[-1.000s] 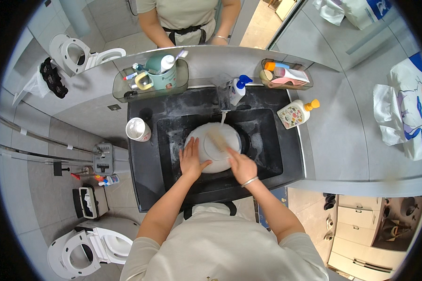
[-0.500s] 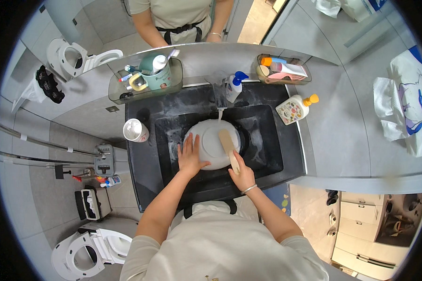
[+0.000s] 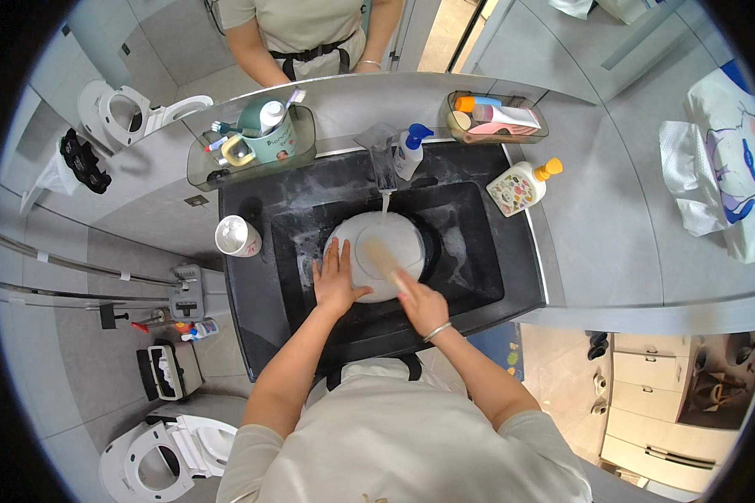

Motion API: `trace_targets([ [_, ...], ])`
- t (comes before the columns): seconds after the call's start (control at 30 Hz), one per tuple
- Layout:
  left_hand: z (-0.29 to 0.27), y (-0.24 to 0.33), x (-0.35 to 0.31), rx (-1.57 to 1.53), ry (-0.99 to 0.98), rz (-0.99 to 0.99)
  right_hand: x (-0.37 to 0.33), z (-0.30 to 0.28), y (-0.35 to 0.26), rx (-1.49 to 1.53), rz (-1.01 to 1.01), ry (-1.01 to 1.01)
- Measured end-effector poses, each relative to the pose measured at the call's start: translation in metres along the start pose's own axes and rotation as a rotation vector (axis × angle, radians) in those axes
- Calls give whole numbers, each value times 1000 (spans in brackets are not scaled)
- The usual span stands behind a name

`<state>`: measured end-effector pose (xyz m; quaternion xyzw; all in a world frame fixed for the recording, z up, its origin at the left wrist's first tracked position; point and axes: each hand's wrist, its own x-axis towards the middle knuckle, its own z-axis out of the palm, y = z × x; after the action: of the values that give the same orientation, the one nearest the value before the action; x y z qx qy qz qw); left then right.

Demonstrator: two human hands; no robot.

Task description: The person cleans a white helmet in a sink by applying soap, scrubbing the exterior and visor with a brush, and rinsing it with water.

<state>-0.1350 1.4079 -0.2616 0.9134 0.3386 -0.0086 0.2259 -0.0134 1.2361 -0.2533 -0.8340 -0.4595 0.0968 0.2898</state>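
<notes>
A round white object [image 3: 398, 235], resembling an upturned basin or a lid, lies in the black sink [image 3: 471, 281]. My left hand [image 3: 335, 283] rests on its left side with the fingers spread. My right hand [image 3: 425, 307] is closed around the handle of a pale brush [image 3: 381, 257], which is smeared by motion over the white surface. The brush's underside is hidden. From the faucet [image 3: 383, 168] a thin stream of water [image 3: 385, 205] runs down onto the far edge of the round object.
A white cup [image 3: 237, 236] stands on the left rim. Behind the sink are a blue-topped pump bottle [image 3: 410, 151], a tray with a toothbrush mug [image 3: 268, 138] and a tray of tubes [image 3: 505, 120]. A yellow-topped bottle [image 3: 518, 189] stands on the right.
The brush has swept left across the round white object, and my right hand has shifted slightly left with it. My left hand stays in place on the object. The whole view has moved a little.
</notes>
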Motion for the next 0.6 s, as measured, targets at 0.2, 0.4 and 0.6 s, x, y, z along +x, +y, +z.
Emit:
trace_targets([
  [0.2, 1, 0, 3, -12, -11, -9, 3, -4, 14, 123, 277, 92],
  [0.4, 6, -5, 0, -7, 13, 0, -18, -2, -12, 169, 84, -72],
  [0.6, 5, -4, 1, -1, 3, -2, 9, -7, 15, 206, 399, 88],
])
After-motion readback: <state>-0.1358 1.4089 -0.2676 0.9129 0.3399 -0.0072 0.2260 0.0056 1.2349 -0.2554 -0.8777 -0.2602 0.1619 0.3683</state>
